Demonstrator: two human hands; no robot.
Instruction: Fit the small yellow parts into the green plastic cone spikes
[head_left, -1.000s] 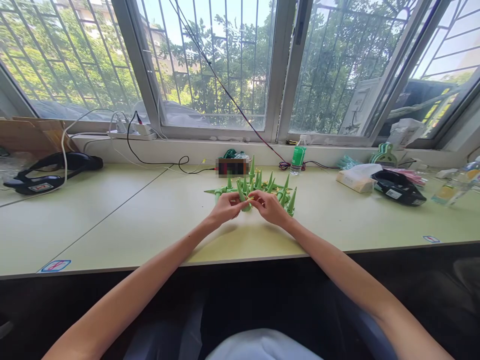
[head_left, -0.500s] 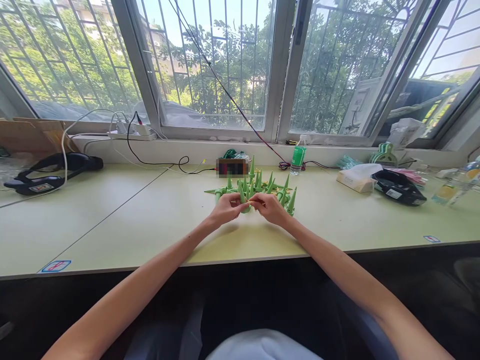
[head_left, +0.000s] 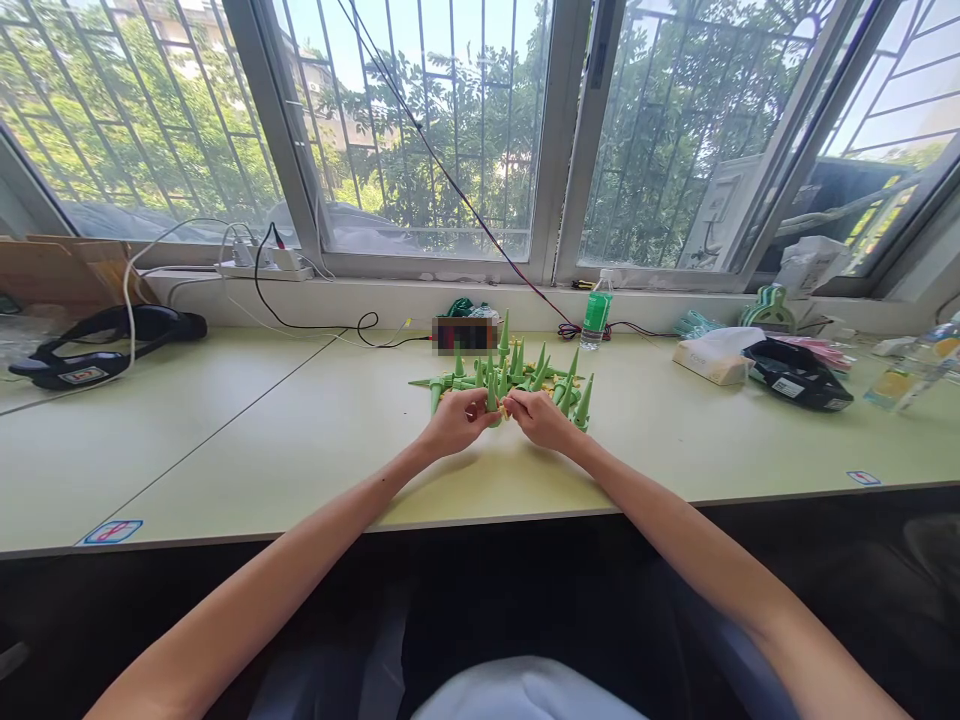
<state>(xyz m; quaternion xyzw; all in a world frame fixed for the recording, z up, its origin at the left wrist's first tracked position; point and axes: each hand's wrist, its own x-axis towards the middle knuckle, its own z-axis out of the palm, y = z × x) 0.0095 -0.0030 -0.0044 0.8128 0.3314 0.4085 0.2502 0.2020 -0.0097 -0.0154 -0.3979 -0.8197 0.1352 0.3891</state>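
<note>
My left hand [head_left: 456, 420] is closed around the lower part of a green plastic cone-shaped spike [head_left: 492, 394], which stands point up above the table. Facing it, my right hand [head_left: 541, 417] pinches a small yellow piece [head_left: 505, 411] close to the spike's base; its exact shape is too small to tell. Just beyond both hands lies a cluster of similar green spikes [head_left: 541, 374], some upright and some lying flat, with small yellow bits among them. To the right of my right hand, more spikes [head_left: 583, 402] lean on the table.
Behind the spikes sits a blurred dark box [head_left: 463, 335] with a cable. A water bottle [head_left: 596, 312] stands by the sill. Rightward are a tissue box [head_left: 711, 362] and a black strapped device [head_left: 799, 376]. A black headset [head_left: 105, 345] lies at left on the pale table [head_left: 262, 440].
The spike in my left hand has shifted slightly right and stands more upright. My right fingers have moved a little away from it, and the yellow piece shows more.
</note>
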